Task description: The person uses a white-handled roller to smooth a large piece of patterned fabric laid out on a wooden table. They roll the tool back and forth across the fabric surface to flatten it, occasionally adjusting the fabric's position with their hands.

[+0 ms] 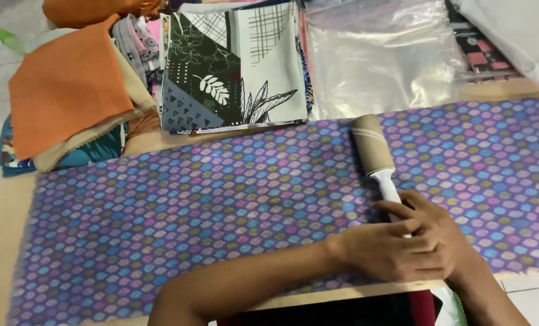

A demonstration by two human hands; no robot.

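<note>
The lint roller [375, 158] lies on the purple patterned fabric [221, 199] spread across the worktop [3, 217], roll end pointing away. Both forearms reach in from below; the right hand [441, 226] wraps closed around its white handle, the left hand [384, 250] laid over it, fingers curled. Folded cloth stacks [233, 66] sit beyond.

I note matt woven cloth [221, 199] across frame centre. The lint roller [378, 160] has a dull papery barrel and a smooth glossy white plastic handle. Upper right: glossy, crinkled clear plastic bags [378, 54]. Upper left: matt orange fabric [64, 90].
</note>
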